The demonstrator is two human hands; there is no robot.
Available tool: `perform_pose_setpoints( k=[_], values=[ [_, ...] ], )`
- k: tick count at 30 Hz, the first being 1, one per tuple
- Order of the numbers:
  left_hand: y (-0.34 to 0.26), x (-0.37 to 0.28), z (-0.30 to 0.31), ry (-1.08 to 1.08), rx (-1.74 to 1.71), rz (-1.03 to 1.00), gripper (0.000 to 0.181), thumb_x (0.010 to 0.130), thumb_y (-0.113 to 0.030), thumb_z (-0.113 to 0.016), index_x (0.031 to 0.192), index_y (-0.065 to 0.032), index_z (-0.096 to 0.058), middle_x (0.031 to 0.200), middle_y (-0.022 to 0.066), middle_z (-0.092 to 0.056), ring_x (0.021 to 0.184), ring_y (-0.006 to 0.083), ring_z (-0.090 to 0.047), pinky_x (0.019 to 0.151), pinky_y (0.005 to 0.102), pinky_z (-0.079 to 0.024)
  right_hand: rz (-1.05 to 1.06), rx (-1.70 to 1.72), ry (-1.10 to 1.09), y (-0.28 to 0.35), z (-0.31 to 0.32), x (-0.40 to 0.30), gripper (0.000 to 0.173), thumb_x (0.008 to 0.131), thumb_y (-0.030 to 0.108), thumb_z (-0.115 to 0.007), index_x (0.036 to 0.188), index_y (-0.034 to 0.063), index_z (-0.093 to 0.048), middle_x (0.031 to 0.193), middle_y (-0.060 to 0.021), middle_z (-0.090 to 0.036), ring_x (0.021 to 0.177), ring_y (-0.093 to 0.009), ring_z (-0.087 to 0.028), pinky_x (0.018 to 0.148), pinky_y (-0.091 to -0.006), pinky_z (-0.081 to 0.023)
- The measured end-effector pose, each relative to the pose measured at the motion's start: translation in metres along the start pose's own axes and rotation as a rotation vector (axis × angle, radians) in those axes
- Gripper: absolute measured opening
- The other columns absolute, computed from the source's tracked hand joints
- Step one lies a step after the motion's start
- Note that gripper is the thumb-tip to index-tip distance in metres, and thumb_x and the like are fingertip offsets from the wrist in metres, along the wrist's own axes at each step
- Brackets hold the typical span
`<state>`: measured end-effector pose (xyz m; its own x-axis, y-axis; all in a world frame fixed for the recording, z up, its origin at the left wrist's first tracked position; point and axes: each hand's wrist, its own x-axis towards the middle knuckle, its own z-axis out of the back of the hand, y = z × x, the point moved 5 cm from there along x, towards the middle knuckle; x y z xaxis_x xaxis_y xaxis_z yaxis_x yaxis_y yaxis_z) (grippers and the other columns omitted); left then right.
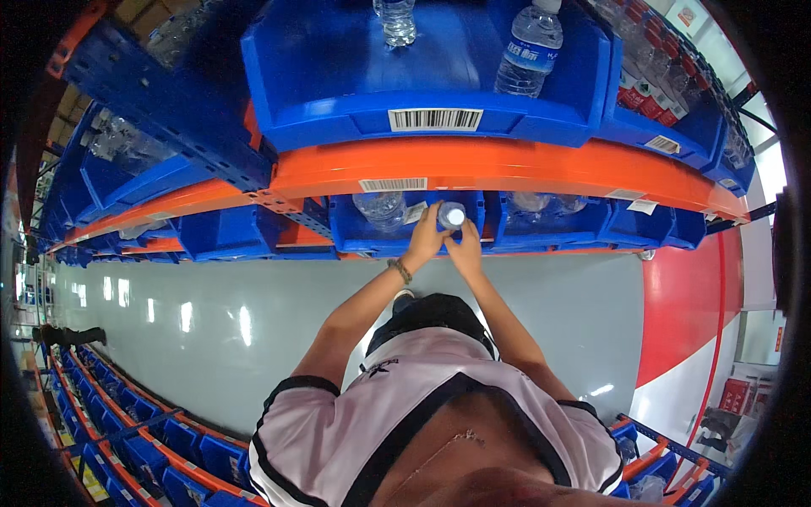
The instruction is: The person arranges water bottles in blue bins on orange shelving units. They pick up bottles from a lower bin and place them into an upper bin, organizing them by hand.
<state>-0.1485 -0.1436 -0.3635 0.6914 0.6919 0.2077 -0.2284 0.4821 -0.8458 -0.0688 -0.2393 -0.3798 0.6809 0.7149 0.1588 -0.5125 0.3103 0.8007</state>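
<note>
Both my hands reach forward to a clear plastic bottle with a white cap (452,217), at the front of a blue bin (370,244) on the lower shelf. My left hand (429,237) grips the bottle's left side, a braided bracelet on its wrist. My right hand (466,247) closes on its right side. Left of the hands, a large clear plastic bottle (381,210) lies in the same bin, near a white label. In the bin above (418,115) are a labelled water bottle (529,51) and another clear bottle (399,22).
An orange shelf beam (443,166) runs just above my hands. A blue perforated upright (171,108) stands at the left. More blue bins with bottles (551,231) continue rightward. Another rack (158,443) is behind me. A person (70,336) is far off at the left.
</note>
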Motion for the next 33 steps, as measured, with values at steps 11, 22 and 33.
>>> perform_pose_setpoints(
  k=[11,22,33],
  values=[
    [-0.257,-0.026,0.155,-0.147,0.128,-0.512,0.068,0.060,-0.039,-0.082,0.108,0.0012,-0.056,0.091,0.0129,-0.056,0.075,0.0324,-0.060,0.060,0.0380,-0.050,0.510,0.052,-0.109,0.245,0.229,-0.031,0.040,0.069,0.021,-0.078,0.097,-0.0045,-0.066,0.081,-0.0114,-0.060,0.067,-0.019,-0.062,0.056,-0.0291,-0.049],
    [-0.387,0.115,0.256,-0.393,0.216,-0.606,0.041,0.076,-0.029,-0.072,0.100,0.0033,-0.062,0.103,0.0201,-0.062,0.085,0.0270,-0.061,0.070,0.0332,-0.047,0.551,-0.053,-0.173,0.397,0.298,0.115,0.032,0.081,0.027,-0.066,0.083,-0.0047,-0.065,0.067,-0.0170,-0.062,0.061,-0.020,-0.062,0.056,-0.0324,-0.047],
    [-0.296,0.257,0.217,-0.113,-0.163,-0.565,0.025,0.082,-0.020,-0.068,0.090,0.0028,-0.062,0.070,0.0044,-0.062,0.062,0.0112,-0.055,0.055,0.0280,-0.045,0.483,0.151,-0.306,0.332,0.245,0.238,0.024,0.084,0.015,-0.054,0.076,-0.0058,-0.064,0.060,-0.0187,-0.061,0.058,-0.023,-0.066,0.057,-0.0350,-0.051]
  ],
)
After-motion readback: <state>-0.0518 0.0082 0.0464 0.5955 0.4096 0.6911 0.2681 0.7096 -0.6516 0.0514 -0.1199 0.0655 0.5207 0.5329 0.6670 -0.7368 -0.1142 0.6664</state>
